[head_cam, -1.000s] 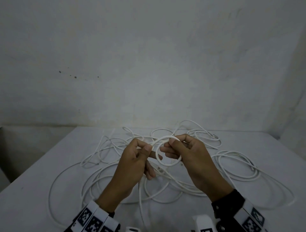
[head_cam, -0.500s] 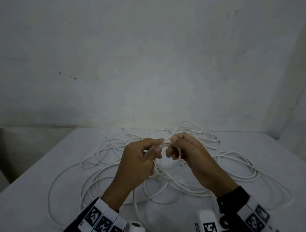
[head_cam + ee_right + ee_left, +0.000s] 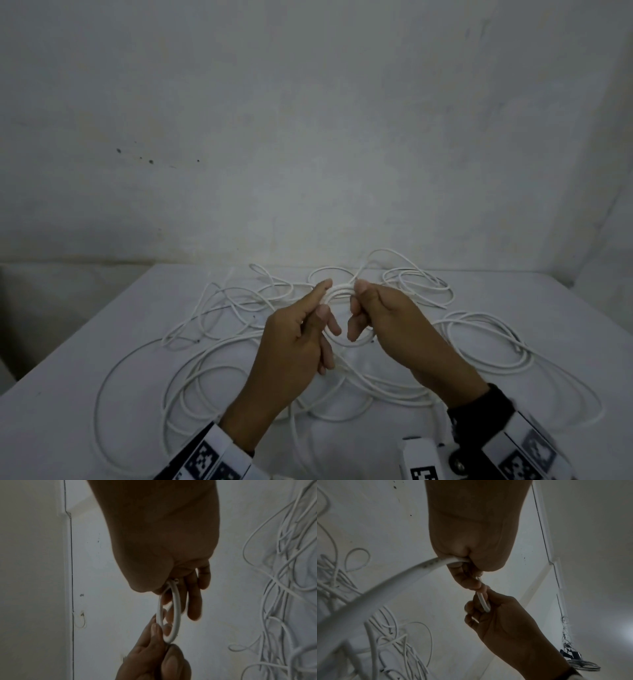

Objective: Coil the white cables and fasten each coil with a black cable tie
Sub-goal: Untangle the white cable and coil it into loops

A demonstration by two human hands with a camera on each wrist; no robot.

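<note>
White cable coil (image 3: 337, 291) pinched between both hands (image 3: 342, 329) above tangled cables (image 3: 479, 342), mid-table (image 3: 68, 377).

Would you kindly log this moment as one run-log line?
phase: coiling | left hand: pinches small coil | right hand: pinches small coil | loose cables: on table | black tie: none visible

Two hands, left hand (image 3: 294, 346) and right hand (image 3: 394, 329), one small white coil (image 3: 339, 291) held between them, one loose tangle of white cables (image 3: 479, 342) of uncountable strands, on one worktop (image 3: 68, 428).
</note>
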